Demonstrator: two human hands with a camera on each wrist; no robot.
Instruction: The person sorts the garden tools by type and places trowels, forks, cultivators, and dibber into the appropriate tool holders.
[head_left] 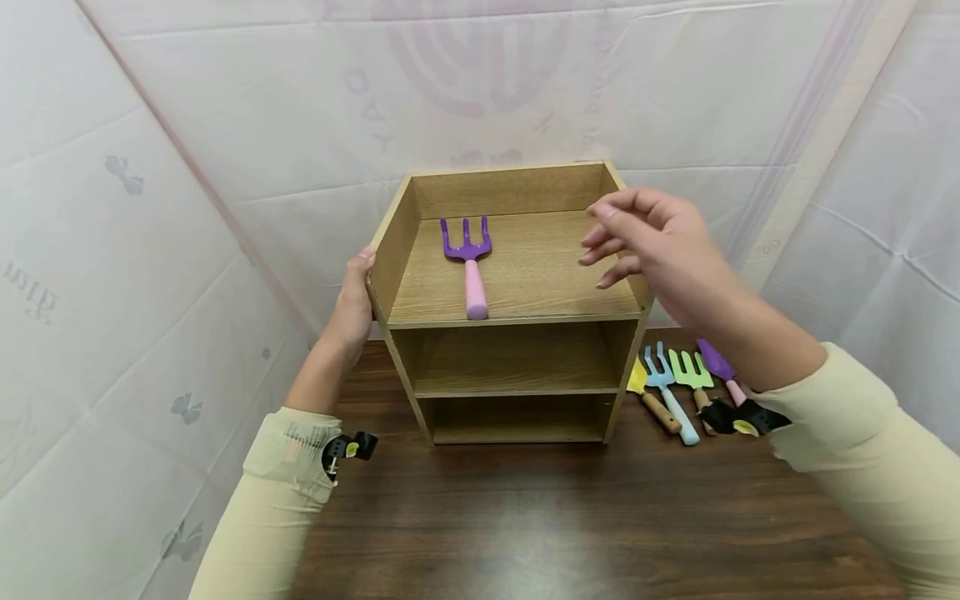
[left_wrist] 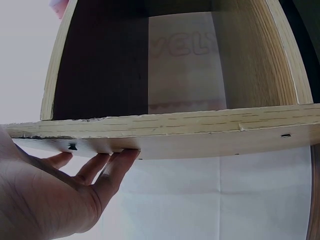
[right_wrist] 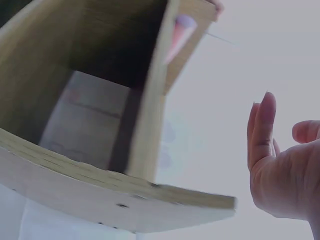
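Observation:
A small wooden shelf unit [head_left: 517,320] stands on the dark floor, with a tray-like top and two compartments below. On its top lies a hand fork [head_left: 474,283] with purple tines and a pink handle. My left hand [head_left: 354,304] rests against the outer left side panel; in the left wrist view its fingers [left_wrist: 117,172] press on that panel's outside face. Over the shelf's right edge hovers my right hand [head_left: 660,233], fingers loosely bent and nothing between them. The right wrist view shows this hand [right_wrist: 285,170] apart from the shelf.
Right of the shelf lie several garden tools: a yellow one [head_left: 637,377] with a wooden handle, a light blue fork [head_left: 671,392], a green fork [head_left: 690,369] and a purple trowel [head_left: 716,360], partly behind my right wrist. White printed sheets [head_left: 300,108] hang behind and at both sides.

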